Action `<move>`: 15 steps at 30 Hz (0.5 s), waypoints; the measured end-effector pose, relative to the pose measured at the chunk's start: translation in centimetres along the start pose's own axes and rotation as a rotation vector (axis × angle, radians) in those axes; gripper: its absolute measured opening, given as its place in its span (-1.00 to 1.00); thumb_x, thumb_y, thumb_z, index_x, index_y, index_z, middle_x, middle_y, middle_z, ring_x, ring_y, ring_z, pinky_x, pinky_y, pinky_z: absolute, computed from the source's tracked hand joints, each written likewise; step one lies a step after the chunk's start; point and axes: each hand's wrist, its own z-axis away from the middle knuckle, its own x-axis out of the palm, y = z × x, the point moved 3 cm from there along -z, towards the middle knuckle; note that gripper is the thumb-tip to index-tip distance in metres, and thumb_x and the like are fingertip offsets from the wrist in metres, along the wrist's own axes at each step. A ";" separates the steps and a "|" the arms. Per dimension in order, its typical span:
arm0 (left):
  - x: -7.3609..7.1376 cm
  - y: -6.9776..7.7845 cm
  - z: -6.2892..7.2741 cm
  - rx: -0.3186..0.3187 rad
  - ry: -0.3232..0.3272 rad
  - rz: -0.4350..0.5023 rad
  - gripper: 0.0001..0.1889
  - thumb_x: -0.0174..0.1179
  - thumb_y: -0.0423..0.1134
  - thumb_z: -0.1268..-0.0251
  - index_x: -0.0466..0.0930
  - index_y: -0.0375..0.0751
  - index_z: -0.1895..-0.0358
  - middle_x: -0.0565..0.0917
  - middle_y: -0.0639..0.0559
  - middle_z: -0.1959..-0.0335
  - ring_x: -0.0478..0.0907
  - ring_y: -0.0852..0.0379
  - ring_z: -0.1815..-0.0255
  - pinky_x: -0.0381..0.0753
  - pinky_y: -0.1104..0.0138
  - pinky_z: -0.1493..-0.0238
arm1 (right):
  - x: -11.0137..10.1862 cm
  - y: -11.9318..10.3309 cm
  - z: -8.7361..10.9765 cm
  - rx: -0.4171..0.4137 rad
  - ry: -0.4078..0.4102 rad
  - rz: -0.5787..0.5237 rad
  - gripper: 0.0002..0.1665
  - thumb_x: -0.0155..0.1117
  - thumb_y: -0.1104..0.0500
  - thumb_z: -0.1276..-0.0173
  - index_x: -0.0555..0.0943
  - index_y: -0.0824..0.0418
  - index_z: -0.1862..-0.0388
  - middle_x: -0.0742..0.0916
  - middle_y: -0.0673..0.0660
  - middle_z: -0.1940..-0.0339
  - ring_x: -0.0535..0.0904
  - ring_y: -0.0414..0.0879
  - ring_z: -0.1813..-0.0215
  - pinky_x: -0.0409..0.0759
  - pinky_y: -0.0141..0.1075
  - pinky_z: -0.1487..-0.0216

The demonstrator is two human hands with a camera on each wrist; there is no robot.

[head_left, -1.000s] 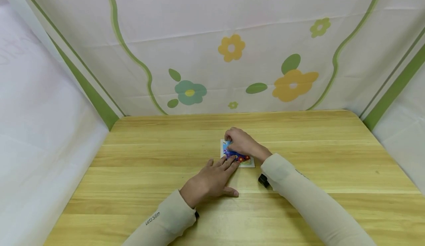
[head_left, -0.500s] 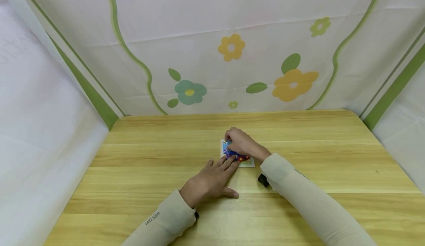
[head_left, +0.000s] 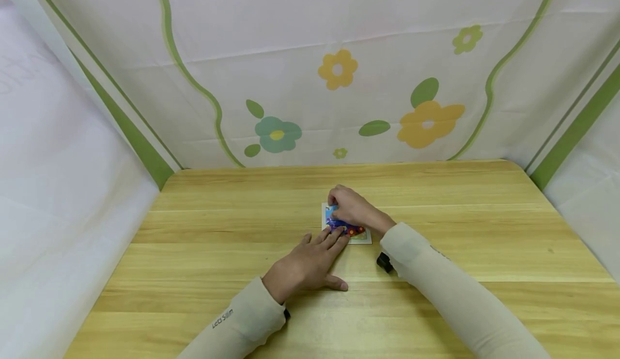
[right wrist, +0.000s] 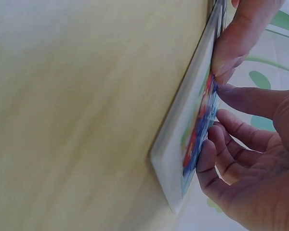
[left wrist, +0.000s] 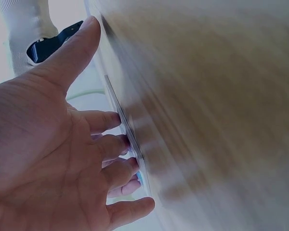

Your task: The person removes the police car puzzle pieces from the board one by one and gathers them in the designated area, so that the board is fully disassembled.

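Note:
A small flat picture board [head_left: 357, 235] with a white border and a blue, red and green print lies on the table. My left hand [head_left: 307, 262] reaches in from the left, fingers extended, their tips resting on the board's near edge and the thumb spread apart. Over the upper part of the print sits my right hand [head_left: 353, 208], its fingers bent. In the right wrist view its thumb and fingertips touch the face of the print, close to the left fingers [right wrist: 236, 38]; I cannot tell whether they pinch a piece of it. The right hand hides much of the picture.
The wood-grain table [head_left: 218, 240] spreads around both hands. Behind it hangs a white cloth backdrop [head_left: 300, 90] printed with flowers and leaves, and white cloth walls stand at both sides. A small black device [head_left: 385, 263] sits under the right cuff.

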 end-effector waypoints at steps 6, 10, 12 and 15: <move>-0.1 0.0 0.0 0.001 -0.001 0.001 0.08 0.22 0.40 -0.34 -0.12 0.08 -0.75 -0.12 0.09 -0.78 -0.17 0.03 -0.79 0.09 -0.14 -0.68 | 0.0 0.1 -0.1 0.008 0.001 -0.013 -0.81 0.33 0.36 -0.41 0.62 0.31 0.02 0.66 0.19 0.01 0.56 0.00 0.06 0.61 -0.09 -0.09; -0.2 0.0 0.1 0.003 0.003 0.001 0.08 0.22 0.39 -0.34 -0.12 0.07 -0.75 -0.11 0.08 -0.78 -0.16 0.03 -0.79 0.09 -0.14 -0.68 | 0.0 0.1 -0.1 0.019 -0.008 -0.020 -0.80 0.33 0.35 -0.43 0.61 0.30 0.00 0.66 0.18 0.00 0.55 0.00 0.06 0.61 -0.09 -0.10; -0.2 0.0 0.1 0.003 0.005 0.002 0.07 0.22 0.40 -0.34 -0.11 0.07 -0.75 -0.10 0.08 -0.78 -0.15 0.02 -0.79 0.10 -0.14 -0.68 | 0.1 0.1 -0.1 0.024 -0.013 -0.023 -0.78 0.33 0.34 -0.44 0.61 0.30 -0.03 0.66 0.19 -0.02 0.56 0.00 0.04 0.62 -0.09 -0.13; -0.3 0.0 0.0 0.004 0.009 0.006 0.06 0.21 0.40 -0.35 -0.08 0.07 -0.75 -0.08 0.08 -0.78 -0.13 0.01 -0.79 0.11 -0.15 -0.67 | 0.1 0.1 -0.2 0.016 -0.021 -0.008 -0.75 0.34 0.34 -0.44 0.62 0.31 -0.07 0.67 0.20 -0.06 0.58 0.01 0.00 0.63 -0.07 -0.17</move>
